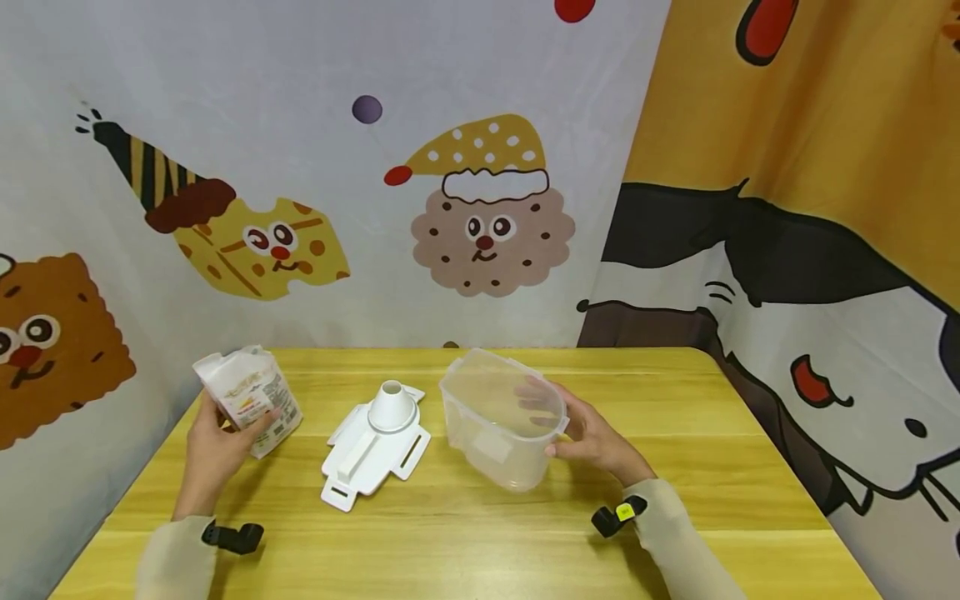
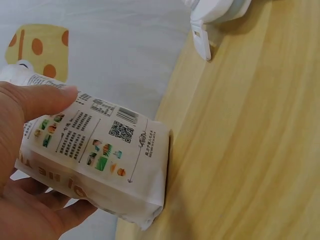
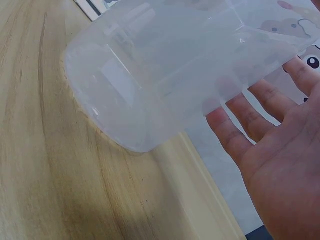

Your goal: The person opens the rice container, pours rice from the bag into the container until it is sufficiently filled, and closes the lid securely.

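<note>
On the left, my left hand (image 1: 217,446) grips a white printed paper packet (image 1: 251,392), thumb across its front and fingers behind. The packet tilts; in the left wrist view its lower end meets the tabletop. A clear plastic container (image 1: 491,450) stands right of centre, its mouth facing up. My right hand (image 1: 588,429) holds the container's right end, with the thumb at the near side and fingers spread along the far wall. In the right wrist view, the fingertips (image 3: 217,116) touch the wall. Between the hands lies a white lid (image 1: 367,462) with side tabs and a cone-shaped spout (image 1: 392,408).
The wooden table (image 1: 450,550) ends at a patterned cloth (image 1: 300,67) hanging behind it. Another printed cloth (image 1: 825,250) hangs along the right side. Each wrist carries a small black camera, and the left one (image 1: 236,538) sits low above the table.
</note>
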Demonstrator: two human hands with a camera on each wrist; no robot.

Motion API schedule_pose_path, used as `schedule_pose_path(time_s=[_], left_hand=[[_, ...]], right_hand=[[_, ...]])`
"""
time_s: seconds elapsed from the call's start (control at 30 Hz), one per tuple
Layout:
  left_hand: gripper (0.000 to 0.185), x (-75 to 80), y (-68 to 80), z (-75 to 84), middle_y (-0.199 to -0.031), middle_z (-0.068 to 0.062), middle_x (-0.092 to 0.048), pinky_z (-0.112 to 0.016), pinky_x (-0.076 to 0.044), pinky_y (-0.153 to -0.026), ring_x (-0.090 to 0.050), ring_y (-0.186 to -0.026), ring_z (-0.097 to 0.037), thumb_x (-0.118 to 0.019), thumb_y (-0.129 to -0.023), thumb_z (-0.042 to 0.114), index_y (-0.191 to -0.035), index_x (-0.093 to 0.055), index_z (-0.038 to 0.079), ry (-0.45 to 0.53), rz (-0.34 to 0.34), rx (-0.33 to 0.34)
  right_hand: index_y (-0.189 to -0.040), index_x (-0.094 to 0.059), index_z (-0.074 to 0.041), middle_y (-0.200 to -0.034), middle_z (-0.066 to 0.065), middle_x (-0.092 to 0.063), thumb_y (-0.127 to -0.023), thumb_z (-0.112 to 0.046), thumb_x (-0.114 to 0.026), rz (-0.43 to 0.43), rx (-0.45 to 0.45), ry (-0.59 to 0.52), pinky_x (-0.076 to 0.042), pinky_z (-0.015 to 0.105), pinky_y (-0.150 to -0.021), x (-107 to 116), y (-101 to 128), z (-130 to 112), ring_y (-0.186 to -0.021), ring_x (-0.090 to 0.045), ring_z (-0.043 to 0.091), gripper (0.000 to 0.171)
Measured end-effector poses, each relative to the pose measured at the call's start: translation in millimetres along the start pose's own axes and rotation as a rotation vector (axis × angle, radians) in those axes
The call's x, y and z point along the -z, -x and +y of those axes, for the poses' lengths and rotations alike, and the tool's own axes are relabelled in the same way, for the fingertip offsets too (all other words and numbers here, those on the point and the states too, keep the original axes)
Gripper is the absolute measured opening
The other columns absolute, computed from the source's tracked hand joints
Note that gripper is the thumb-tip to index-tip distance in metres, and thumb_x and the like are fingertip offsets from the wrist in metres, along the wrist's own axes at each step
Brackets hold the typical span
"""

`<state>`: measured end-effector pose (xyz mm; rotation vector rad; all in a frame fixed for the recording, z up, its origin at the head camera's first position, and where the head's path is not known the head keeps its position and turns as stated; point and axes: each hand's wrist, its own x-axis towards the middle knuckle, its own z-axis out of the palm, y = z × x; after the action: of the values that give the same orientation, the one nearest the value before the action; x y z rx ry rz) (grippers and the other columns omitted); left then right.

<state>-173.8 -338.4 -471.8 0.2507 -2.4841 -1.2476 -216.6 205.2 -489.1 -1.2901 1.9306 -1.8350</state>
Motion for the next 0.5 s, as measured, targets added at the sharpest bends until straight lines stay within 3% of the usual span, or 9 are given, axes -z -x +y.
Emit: schedule_pose_path(time_s=[0.13, 0.33, 0.5], left_hand=[[0.071, -0.5, -1.0, -1.3, -0.130, -0.014, -0.059, -0.004, -0.043, -0.073, -0.046, -0.096, 0.011, -0.078, -0.092, 0.034, -0.147, -0.041, 0.009, -0.034, -0.004, 0.012], [0.067, 0.4, -0.6, -4.3, -0.130, -0.015, -0.060, -0.003, -0.042, -0.073, -0.046, -0.095, 0.012, -0.078, -0.092, 0.032, -0.145, -0.046, 0.008, -0.053, 0.008, 0.014], [0.069, 1.8, -2.0, -4.5, -0.135, -0.018, -0.060, -0.005, -0.042, -0.073, -0.056, -0.111, -0.013, -0.077, -0.093, 0.035, -0.147, -0.045, 0.008, -0.059, -0.019, 0.044]], right_hand=[[-0.163, -0.015, -0.001, -0.160, 0.033, -0.030, -0.090, -0.004, -0.074, 0.006, 0.003, 0.004, -0.036, 0.072, -0.111, -1.3, 0.6, -0.6, -0.142, -0.038, 0.057, 0.094], [-0.163, -0.015, -0.003, -0.162, 0.030, -0.031, -0.090, -0.004, -0.073, 0.006, -0.010, -0.002, -0.032, 0.076, -0.109, -1.2, 1.0, 0.3, -0.144, -0.038, 0.054, 0.094], [-0.163, -0.015, -0.002, -0.161, 0.031, -0.030, -0.090, -0.005, -0.074, 0.006, -0.006, 0.000, -0.032, 0.075, -0.110, -1.9, -1.3, -0.3, -0.144, -0.038, 0.054, 0.094]])
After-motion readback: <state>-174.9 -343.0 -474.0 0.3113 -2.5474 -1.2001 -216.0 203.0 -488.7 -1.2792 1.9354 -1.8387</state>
